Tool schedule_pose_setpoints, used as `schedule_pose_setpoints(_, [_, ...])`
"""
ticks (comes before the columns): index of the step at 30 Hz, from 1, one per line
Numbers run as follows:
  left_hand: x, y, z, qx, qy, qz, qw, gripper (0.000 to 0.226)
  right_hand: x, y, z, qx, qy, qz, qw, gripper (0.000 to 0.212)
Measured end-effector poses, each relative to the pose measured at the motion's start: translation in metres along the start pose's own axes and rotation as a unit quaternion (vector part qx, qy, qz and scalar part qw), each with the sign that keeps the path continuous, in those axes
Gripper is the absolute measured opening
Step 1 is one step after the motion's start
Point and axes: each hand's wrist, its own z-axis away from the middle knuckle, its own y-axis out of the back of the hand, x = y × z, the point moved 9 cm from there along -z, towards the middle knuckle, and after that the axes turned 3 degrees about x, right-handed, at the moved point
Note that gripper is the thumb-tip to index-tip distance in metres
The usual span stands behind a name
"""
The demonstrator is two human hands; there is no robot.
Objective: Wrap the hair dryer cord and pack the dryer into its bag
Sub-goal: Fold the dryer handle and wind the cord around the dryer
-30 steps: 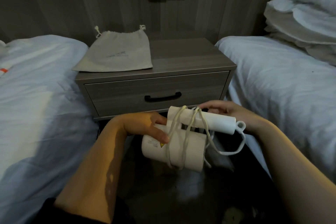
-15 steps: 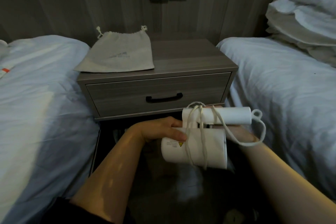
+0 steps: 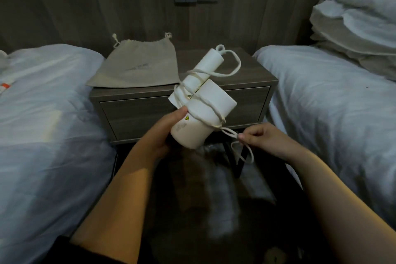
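the left hand (image 3: 160, 135) holds the white hair dryer (image 3: 205, 111) in a closed grip, in front of the counter (image 3: 246, 70); the right hand (image 3: 265, 139) pinches the cord (image 3: 230, 133); the bag (image 3: 139, 66) lies flat on the counter

I read the frame as dim, low in contrast, with a grey cast. The white hair dryer (image 3: 201, 113) in the left hand (image 3: 162, 135) is the brightest surface. A warm light patch lies on the forearm below that hand. The cord (image 3: 230, 133) at the right hand (image 3: 263, 141) is soft-edged. The floor (image 3: 214, 188) beneath both hands is smeared.
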Motion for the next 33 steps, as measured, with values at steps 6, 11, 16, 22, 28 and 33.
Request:
schedule_pose_setpoints(6, [-0.006,-0.006,-0.008,0.013,0.005,0.145,0.989,0.049,-0.001,-0.014,0.003,-0.053,0.021,0.113,0.992,0.028])
schedule_pose_setpoints(11, [-0.008,-0.001,-0.012,0.032,0.012,0.125,0.992,0.052,-0.009,-0.005,0.003,-0.023,0.026,0.068,0.997,0.028])
schedule_pose_setpoints(16, [-0.016,-0.002,-0.014,0.048,0.047,0.156,0.986,0.058,-0.019,-0.003,0.008,0.021,0.013,0.021,0.999,0.018])
schedule_pose_setpoints(22, [-0.021,-0.002,-0.017,0.049,0.025,0.138,0.989,0.036,-0.028,-0.014,0.005,0.058,0.048,0.35,0.934,0.033])
schedule_pose_setpoints(28, [-0.03,-0.007,-0.018,0.038,0.055,0.107,0.992,0.047,-0.037,0.012,0.012,0.086,0.076,0.344,0.932,0.007])
schedule_pose_setpoints(33, [-0.03,-0.01,-0.017,0.043,0.061,0.151,0.986,0.052,-0.024,0.029,0.013,0.113,0.059,-0.009,0.992,0.028])
